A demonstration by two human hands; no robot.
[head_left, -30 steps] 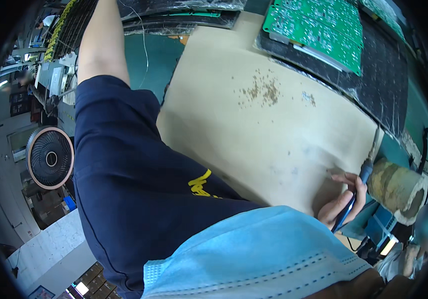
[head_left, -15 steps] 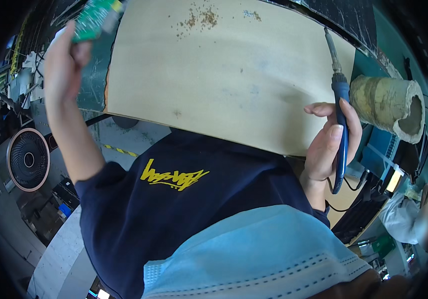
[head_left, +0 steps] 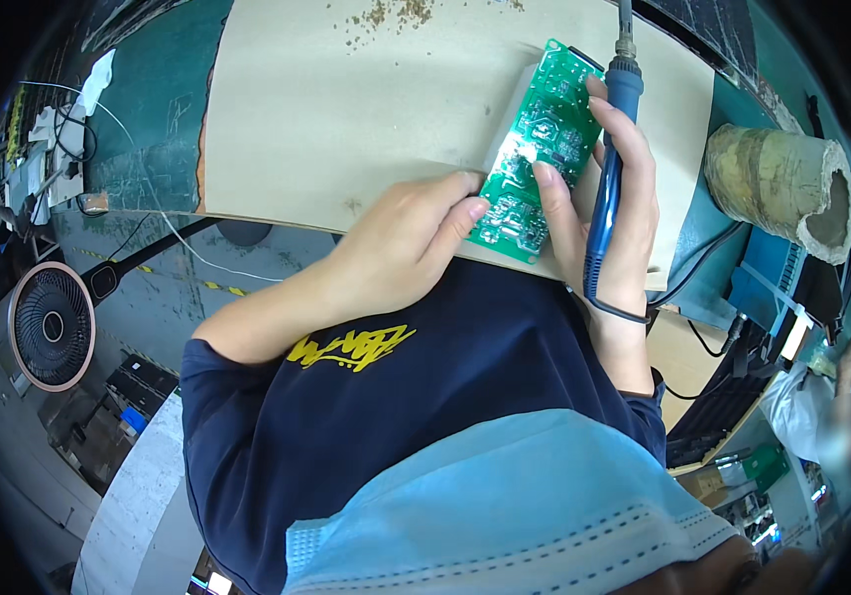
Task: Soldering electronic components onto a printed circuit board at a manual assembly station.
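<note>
Circuit board (head_left: 569, 99), green, narrow and packed with shiny solder joints, is held slantwise between both hands over a tan sheet (head_left: 297, 129) on the desk (head_left: 153, 109), its lower end near the sheet's front edge; whether it also touches the sheet cannot be told. It looks light and stiff, fairly smooth on the flat, and probably fragile around the small soldered parts, so the bare rims seem the best place to take hold, with little pressure on the face. A pale block (head_left: 511, 119) shows along its left side, on the underside, and likely adds some bulk and weight there. The left hand (head_left: 401, 238) pinches the lower left rim between thumb and bent fingers, the thumb tip at the board's edge. The right hand (head_left: 624, 203) is on the opposite side: its thumb lies against the face at about mid-length, while the forefinger curls toward the upper right rim; the other fingers are mostly hidden, so their hold cannot be told. That same hand also carries a blue-handled soldering iron (head_left: 606, 203), lying along the palm just right of the board, its metal shaft pointing away and running out at the upper edge of the view.
</note>
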